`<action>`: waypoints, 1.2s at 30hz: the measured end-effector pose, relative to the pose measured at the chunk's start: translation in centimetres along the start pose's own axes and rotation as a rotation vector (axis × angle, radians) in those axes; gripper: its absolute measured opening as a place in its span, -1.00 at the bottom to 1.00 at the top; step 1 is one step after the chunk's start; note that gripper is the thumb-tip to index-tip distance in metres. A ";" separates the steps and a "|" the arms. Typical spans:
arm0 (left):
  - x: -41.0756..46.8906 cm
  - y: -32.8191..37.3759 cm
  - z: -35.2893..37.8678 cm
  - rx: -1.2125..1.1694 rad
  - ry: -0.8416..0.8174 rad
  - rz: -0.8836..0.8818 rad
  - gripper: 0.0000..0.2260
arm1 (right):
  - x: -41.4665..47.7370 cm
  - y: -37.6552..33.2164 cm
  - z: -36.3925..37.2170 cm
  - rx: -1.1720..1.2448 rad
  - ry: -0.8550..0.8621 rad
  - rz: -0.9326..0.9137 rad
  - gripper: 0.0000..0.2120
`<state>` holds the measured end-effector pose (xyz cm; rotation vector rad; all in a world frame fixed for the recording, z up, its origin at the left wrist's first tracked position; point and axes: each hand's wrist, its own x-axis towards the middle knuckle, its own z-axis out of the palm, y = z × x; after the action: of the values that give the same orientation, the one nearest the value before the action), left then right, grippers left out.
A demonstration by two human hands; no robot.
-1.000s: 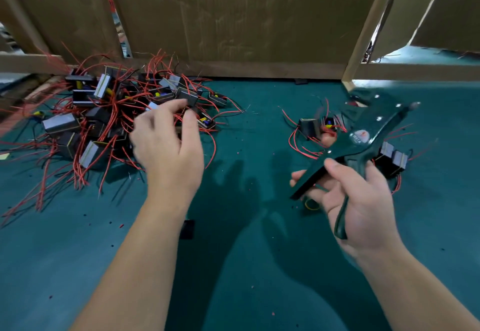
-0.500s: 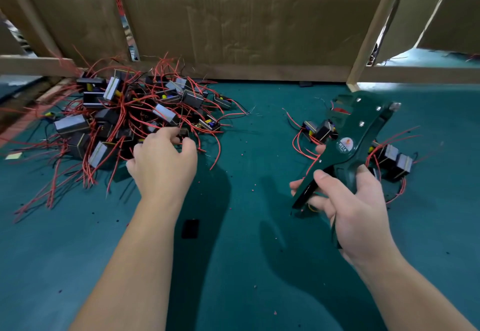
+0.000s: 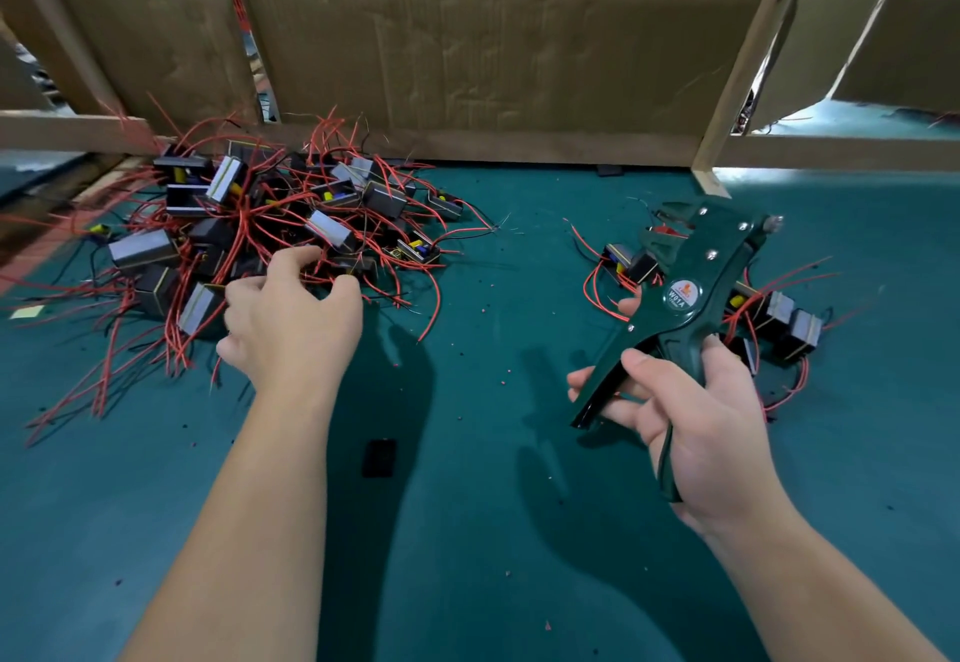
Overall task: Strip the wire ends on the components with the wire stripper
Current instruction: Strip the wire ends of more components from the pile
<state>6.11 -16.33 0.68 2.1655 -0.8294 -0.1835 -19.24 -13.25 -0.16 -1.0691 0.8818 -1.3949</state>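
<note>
Wire stripper (image 3: 693, 266) gripped in right hand (image 3: 701, 419), left hand (image 3: 296, 328) curled into component pile (image 3: 228, 224), hold unclear

The left hand (image 3: 291, 328) has dropped from above the pile of components (image 3: 249, 230) into its near edge.

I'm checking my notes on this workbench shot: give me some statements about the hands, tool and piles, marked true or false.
The right hand grips the wire stripper. True.
The left hand holds a second stripper. False: it holds no tool; its fingers are at the large pile of components.
The large pile lies to the left of the small pile. True.
The table mat is red. False: it is teal; the wires are red.
</note>
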 end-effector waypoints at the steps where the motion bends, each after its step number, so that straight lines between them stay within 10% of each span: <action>1: 0.0 0.0 0.0 0.019 0.007 -0.019 -0.60 | 0.0 0.0 0.0 0.003 0.001 0.001 -0.81; 5: 0.4 0.0 0.1 -0.061 -0.042 -0.045 -0.48 | 0.0 -0.1 0.0 0.007 -0.008 0.016 -0.82; 9: 0.4 0.5 0.1 -0.729 -0.033 -0.085 -0.48 | -0.1 -0.3 0.2 0.034 -0.030 0.046 -0.77; 13: -1.3 2.1 -0.5 -1.003 0.081 0.212 -0.69 | -0.1 -0.8 0.4 0.113 -0.082 0.078 -0.70; 25: -7.0 3.7 0.0 -0.778 -1.219 0.671 -0.78 | 0.7 -2.8 -0.4 0.657 -0.470 0.547 -0.34; 36: -7.1 3.6 0.5 -0.322 -1.688 0.468 -0.73 | 0.6 -2.6 -0.5 0.644 -0.589 0.561 -0.40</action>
<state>-1.40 -13.94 1.98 1.0432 -1.9104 -1.8470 -20.54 -13.65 2.19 -0.6002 0.2239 -0.7314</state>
